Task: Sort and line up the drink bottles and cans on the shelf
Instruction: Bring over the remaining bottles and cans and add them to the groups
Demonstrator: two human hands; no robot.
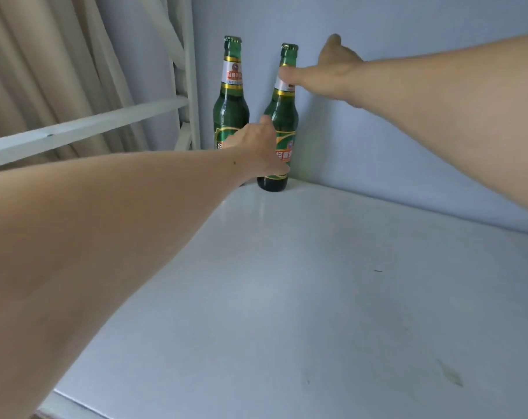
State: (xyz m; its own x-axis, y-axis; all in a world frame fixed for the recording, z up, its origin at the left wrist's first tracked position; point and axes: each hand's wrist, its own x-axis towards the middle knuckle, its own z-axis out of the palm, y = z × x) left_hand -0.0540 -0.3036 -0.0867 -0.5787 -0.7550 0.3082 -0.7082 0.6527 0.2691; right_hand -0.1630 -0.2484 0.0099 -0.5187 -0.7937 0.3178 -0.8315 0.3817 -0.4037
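Two green bottles sit upright in the far left corner of the shelf point(317, 267), close together by the back wall point(408, 116). Only the head view here. Left hand point(256, 146) is wrapped low around the right bottle point(279, 116), thumb up along the glass, fingers hidden behind, so I can't tell how firm the grip is. Right hand point(326, 74) is spread, thumb touching that bottle's neck label, other fingers towards the wall. My guess is it's steadying the top while the base gets nudged in line with the left bottle point(231, 95). Shelf is smooth white, slightly scuffed, otherwise bare. White frame point(84, 128) and beige curtain point(45, 71) on the left.
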